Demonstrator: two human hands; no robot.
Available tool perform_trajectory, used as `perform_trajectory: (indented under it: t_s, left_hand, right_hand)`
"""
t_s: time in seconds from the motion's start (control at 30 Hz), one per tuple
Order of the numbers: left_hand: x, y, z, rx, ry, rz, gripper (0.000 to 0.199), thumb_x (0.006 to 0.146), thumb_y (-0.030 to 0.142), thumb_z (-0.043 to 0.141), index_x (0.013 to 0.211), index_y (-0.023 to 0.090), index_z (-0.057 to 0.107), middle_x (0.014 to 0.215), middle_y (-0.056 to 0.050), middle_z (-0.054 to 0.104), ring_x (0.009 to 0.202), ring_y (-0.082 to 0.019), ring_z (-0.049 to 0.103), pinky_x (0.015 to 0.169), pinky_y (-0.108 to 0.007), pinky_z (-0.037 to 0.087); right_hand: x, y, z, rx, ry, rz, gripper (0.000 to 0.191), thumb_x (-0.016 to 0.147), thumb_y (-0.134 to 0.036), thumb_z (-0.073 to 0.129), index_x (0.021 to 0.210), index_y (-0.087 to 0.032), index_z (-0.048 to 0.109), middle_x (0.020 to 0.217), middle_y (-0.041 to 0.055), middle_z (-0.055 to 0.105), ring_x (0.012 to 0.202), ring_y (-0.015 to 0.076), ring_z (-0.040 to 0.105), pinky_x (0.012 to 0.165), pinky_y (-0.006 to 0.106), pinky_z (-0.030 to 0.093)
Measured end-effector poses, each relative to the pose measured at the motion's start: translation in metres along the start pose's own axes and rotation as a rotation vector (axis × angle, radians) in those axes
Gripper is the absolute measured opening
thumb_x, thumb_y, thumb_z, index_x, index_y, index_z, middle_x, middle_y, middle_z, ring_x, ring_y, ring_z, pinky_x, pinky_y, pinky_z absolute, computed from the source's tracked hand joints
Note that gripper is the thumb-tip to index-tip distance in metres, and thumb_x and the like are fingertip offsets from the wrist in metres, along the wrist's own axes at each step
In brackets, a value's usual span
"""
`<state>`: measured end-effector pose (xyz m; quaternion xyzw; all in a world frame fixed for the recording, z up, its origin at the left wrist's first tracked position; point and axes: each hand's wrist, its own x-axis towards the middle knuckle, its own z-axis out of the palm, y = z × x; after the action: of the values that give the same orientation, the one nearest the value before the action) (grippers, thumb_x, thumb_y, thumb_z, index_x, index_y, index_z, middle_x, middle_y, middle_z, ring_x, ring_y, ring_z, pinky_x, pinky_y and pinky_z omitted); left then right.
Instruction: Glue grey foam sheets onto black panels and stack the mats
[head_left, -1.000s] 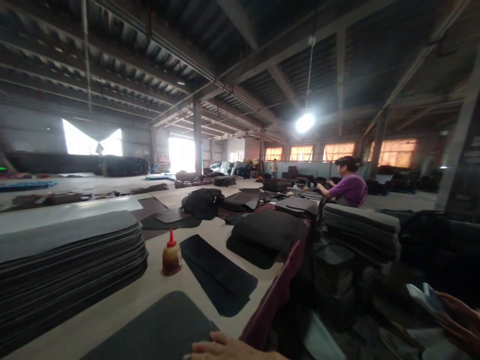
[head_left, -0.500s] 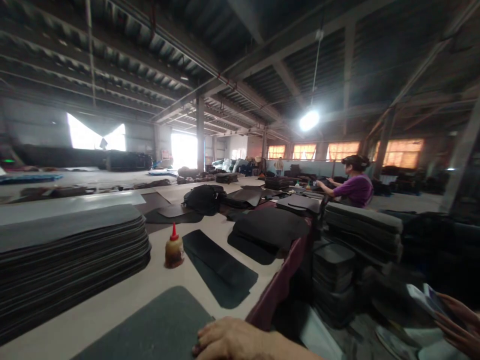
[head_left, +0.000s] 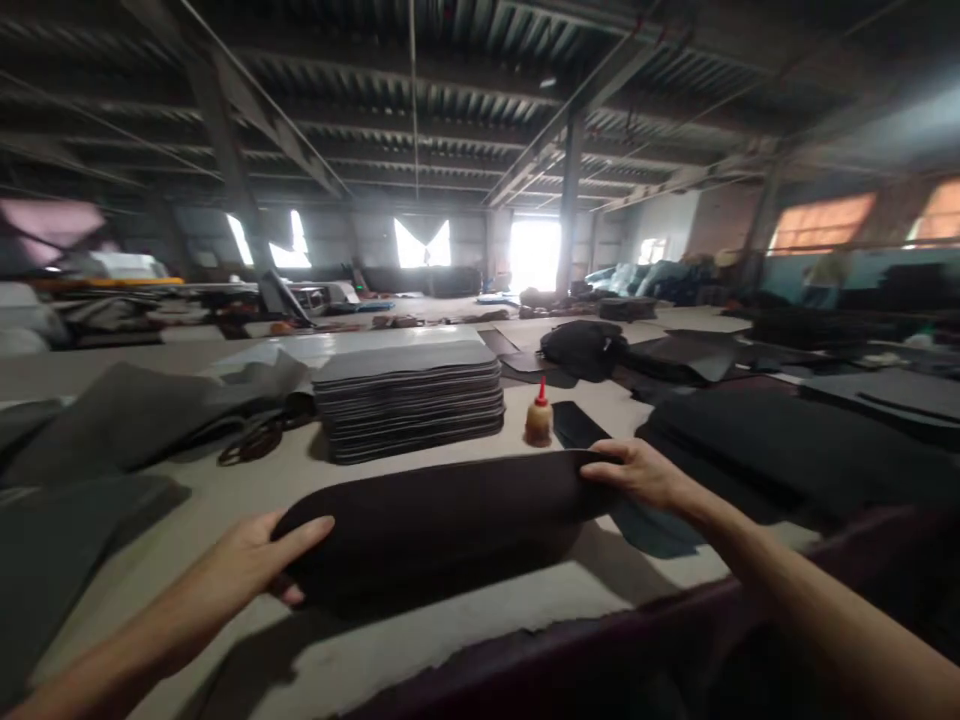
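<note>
A dark sheet with rounded corners [head_left: 442, 520] is raised above the pale table [head_left: 300, 460]. My left hand [head_left: 274, 555] grips its left end, thumb on the near face and fingers behind. At the sheet's upper right corner, my right hand [head_left: 634, 472] pinches the edge. Beyond the sheet stands a glue bottle with a red tip [head_left: 538, 422], upright, touched by neither hand. Left of the bottle is a tall stack of dark sheets [head_left: 411, 405]. A dark flat piece [head_left: 656, 530] lies partly under my right forearm.
Grey crumpled material [head_left: 150, 410] lies at the left, near a brown looped strap [head_left: 251, 442]. A dark pile [head_left: 795, 450] occupies the right side. A black bag [head_left: 583, 345] sits farther back. Maroon material [head_left: 600, 665] runs along the near table edge.
The view has swung left, and the co-worker in purple is out of frame. One hand rested on a dark sheet before; now both my hands hold a raised sheet.
</note>
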<state>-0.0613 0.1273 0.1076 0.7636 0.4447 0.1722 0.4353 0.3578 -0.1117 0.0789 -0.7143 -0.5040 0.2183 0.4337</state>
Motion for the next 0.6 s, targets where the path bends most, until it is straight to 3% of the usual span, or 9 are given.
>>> perform_trajectory:
  t_s: [0.17, 0.3, 0.4, 0.5, 0.6]
  left_hand:
    - [0.004, -0.001, -0.004, -0.055, -0.053, -0.019, 0.071, 0.065, 0.078, 0.066, 0.108, 0.021, 0.064, 0.09, -0.002, 0.071, 0.071, -0.021, 0.064, 0.059, -0.03, 0.055]
    - [0.008, -0.009, -0.005, -0.033, -0.033, -0.048, 0.073, 0.063, 0.079, 0.067, 0.11, 0.023, 0.064, 0.096, -0.003, 0.072, 0.08, -0.024, 0.065, 0.063, -0.031, 0.056]
    - [0.006, -0.01, -0.013, 0.027, 0.02, -0.067, 0.073, 0.059, 0.083, 0.065, 0.101, 0.024, 0.067, 0.097, -0.003, 0.072, 0.079, -0.025, 0.065, 0.068, -0.033, 0.057]
    - [0.001, -0.003, -0.028, 0.1, 0.072, -0.049, 0.071, 0.057, 0.087, 0.061, 0.091, 0.026, 0.071, 0.083, -0.002, 0.071, 0.073, -0.025, 0.065, 0.072, -0.035, 0.056]
    - [-0.007, 0.01, -0.048, 0.112, 0.123, 0.0, 0.063, 0.053, 0.087, 0.063, 0.064, 0.025, 0.07, 0.073, -0.003, 0.068, 0.076, -0.027, 0.065, 0.076, -0.034, 0.056]
  right_hand:
    - [0.011, -0.004, -0.004, -0.039, -0.028, 0.002, 0.041, 0.08, -0.054, 0.068, 0.094, -0.015, 0.071, 0.079, 0.0025, 0.064, 0.069, 0.0169, 0.056, 0.062, 0.026, 0.043]
    - [0.011, -0.011, -0.006, -0.06, -0.054, 0.02, 0.041, 0.079, -0.05, 0.069, 0.101, -0.016, 0.072, 0.085, 0.0027, 0.067, 0.077, 0.0195, 0.06, 0.069, 0.028, 0.046]
    - [0.007, -0.025, -0.009, -0.031, -0.088, 0.004, 0.04, 0.08, -0.048, 0.07, 0.104, -0.016, 0.073, 0.091, 0.0028, 0.069, 0.083, 0.0207, 0.061, 0.075, 0.029, 0.047]
    - [-0.004, -0.052, -0.017, -0.011, -0.12, -0.042, 0.038, 0.082, -0.05, 0.07, 0.102, -0.017, 0.073, 0.094, 0.003, 0.069, 0.087, 0.0206, 0.061, 0.078, 0.028, 0.047]
    - [-0.015, -0.085, -0.03, -0.002, -0.128, -0.089, 0.039, 0.084, -0.053, 0.07, 0.101, -0.018, 0.073, 0.094, 0.0041, 0.069, 0.086, 0.0213, 0.062, 0.077, 0.028, 0.049]
